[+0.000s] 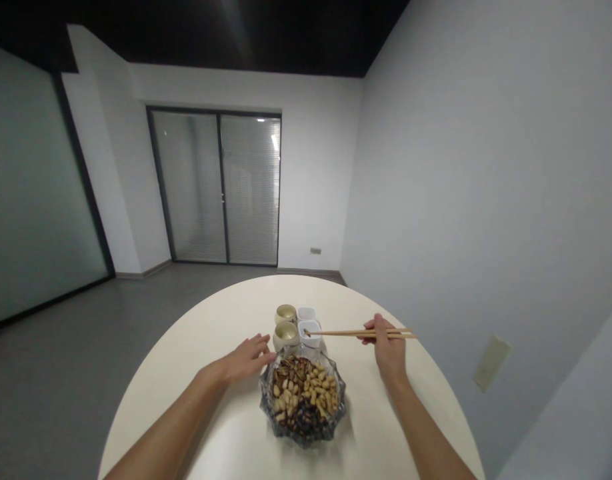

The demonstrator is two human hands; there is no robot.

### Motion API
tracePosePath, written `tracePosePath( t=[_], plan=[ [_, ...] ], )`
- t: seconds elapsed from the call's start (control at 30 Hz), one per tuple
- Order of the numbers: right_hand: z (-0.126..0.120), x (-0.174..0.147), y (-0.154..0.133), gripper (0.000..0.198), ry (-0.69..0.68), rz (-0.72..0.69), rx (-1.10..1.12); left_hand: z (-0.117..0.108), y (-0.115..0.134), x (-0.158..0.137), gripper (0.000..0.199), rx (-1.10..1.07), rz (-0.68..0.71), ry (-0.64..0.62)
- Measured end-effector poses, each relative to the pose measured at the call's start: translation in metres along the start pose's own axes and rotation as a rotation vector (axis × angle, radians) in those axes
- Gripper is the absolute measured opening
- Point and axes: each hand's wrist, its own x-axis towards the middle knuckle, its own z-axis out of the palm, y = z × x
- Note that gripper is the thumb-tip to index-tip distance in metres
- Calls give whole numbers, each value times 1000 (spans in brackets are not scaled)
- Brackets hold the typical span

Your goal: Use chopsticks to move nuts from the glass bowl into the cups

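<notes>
My right hand grips a pair of wooden chopsticks, held nearly level and pointing left. Their tips are over the nearer white square cup, with a small dark piece at them, too small to name. My left hand rests with fingers apart on the table, fingertips by the rim of a scalloped glass bowl. In the bowl lie pistachios, pale peanut-like nuts, brown seeds and black seeds, in separate sections.
Just beyond the bowl stand two round greenish-yellow cups, the nearer cup and the farther cup. A second white cup sits behind the first. The round cream table has a wall close on its right.
</notes>
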Motion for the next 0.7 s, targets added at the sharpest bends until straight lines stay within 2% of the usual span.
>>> tracePosePath(
  t=[0.7],
  plan=[
    [0, 1, 0, 54, 22, 24, -14, -2, 3, -2, 70, -4, 8, -1]
  ],
)
